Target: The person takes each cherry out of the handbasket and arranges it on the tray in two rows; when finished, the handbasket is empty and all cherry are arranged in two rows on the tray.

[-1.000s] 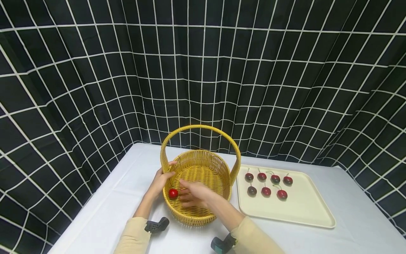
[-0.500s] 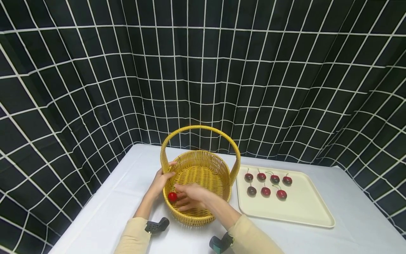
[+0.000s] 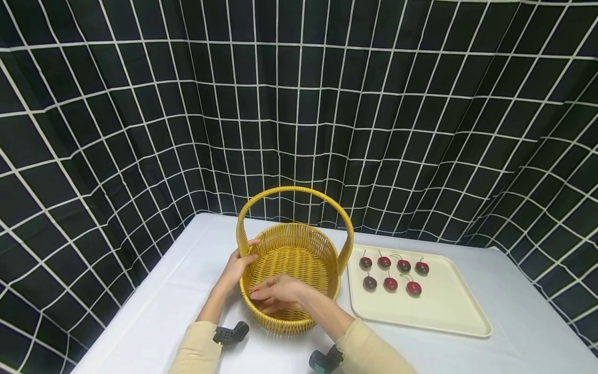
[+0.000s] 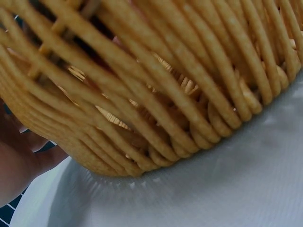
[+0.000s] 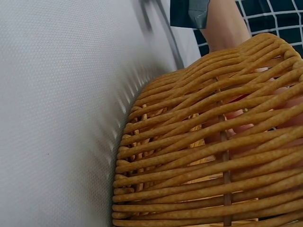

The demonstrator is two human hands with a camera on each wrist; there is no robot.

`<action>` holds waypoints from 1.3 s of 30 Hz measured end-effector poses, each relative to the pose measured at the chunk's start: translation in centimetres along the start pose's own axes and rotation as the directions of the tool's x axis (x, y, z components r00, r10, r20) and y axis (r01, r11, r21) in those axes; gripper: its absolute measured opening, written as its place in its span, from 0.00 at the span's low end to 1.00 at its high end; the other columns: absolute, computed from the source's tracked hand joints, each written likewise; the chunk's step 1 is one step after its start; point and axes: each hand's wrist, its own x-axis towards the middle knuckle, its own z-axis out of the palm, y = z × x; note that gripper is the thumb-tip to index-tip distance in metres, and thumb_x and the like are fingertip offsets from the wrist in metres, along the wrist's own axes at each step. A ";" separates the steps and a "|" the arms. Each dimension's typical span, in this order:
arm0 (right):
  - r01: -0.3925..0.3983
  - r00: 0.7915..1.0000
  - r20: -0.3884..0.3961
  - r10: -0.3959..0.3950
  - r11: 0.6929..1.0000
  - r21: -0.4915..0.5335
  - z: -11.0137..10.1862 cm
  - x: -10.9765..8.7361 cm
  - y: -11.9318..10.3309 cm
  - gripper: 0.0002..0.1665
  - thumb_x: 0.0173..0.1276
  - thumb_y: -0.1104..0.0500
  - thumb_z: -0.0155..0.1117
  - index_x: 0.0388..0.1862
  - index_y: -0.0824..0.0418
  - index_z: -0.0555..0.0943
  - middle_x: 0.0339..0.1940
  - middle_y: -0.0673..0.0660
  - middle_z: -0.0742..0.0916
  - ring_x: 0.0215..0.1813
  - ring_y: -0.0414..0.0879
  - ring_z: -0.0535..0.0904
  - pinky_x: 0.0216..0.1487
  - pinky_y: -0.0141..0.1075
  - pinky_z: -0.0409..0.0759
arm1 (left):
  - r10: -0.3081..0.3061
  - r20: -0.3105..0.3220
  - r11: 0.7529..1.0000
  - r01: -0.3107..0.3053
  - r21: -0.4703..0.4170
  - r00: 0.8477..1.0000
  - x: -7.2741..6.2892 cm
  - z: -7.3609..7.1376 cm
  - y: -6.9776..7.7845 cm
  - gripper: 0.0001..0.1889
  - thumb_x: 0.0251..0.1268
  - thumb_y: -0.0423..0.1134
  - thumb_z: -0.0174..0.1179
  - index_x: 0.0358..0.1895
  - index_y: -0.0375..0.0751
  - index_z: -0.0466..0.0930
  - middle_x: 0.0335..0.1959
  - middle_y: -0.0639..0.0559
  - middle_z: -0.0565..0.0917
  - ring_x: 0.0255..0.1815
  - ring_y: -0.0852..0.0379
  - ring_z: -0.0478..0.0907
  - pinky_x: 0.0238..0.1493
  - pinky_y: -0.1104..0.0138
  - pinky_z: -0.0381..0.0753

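Note:
A round yellow wicker basket (image 3: 299,254) with a tall arched handle stands on the white table. My left hand (image 3: 235,267) grips its left rim beside the foot of the handle. Inside the basket, at the left front, my right hand (image 3: 280,292) pinches a bright red cherry (image 3: 254,291) between thumb and fingers; only a sliver of the fruit shows. Through the weave in the right wrist view, a bit of red and parts of the right fingers (image 5: 241,128) are visible. The left wrist view has the basket's side (image 4: 156,94) and part of the left hand (image 4: 21,161).
Right of the basket lies a cream tray (image 3: 448,306) with several dark red stemmed cherries (image 3: 390,284) in two rows. A black curtain (image 3: 299,104) with a white grid hangs behind and around the table (image 3: 154,311).
My right hand has moved left and down inside the basket, and its fingers have closed on the red cherry, covering most of it. The left hand keeps its place on the rim.

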 end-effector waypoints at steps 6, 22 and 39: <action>-0.003 1.000 -0.016 0.003 0.999 -0.055 0.2 -0.2 0.1 0.11 0.64 0.62 0.65 0.44 0.66 0.82 0.33 0.58 0.86 0.32 0.44 0.82 0.36 0.38 0.83 | 0.001 0.001 1.000 -0.001 -0.006 1.000 0.1 0.0 -0.4 0.23 0.64 0.26 0.47 0.64 0.28 0.66 0.66 0.31 0.65 0.67 0.36 0.61 0.68 0.49 0.53; 0.037 0.999 -0.036 -0.038 0.999 -0.028 -1.3 -1.4 0.3 0.17 0.63 0.65 0.66 0.51 0.66 0.80 0.36 0.62 0.86 0.35 0.49 0.84 0.34 0.35 0.83 | 0.005 -0.008 1.000 -0.005 0.004 1.000 -0.1 0.2 -0.2 0.23 0.65 0.26 0.48 0.64 0.29 0.66 0.66 0.32 0.66 0.67 0.37 0.61 0.68 0.48 0.53; 0.185 0.983 0.017 -0.184 0.983 -0.019 -5.0 -5.0 -0.6 0.22 0.64 0.65 0.64 0.55 0.73 0.75 0.42 0.65 0.85 0.46 0.59 0.83 0.49 0.47 0.80 | -0.001 -0.009 1.000 0.001 0.006 1.000 1.4 -0.3 -2.3 0.24 0.65 0.28 0.48 0.66 0.33 0.66 0.68 0.35 0.64 0.69 0.38 0.57 0.69 0.46 0.48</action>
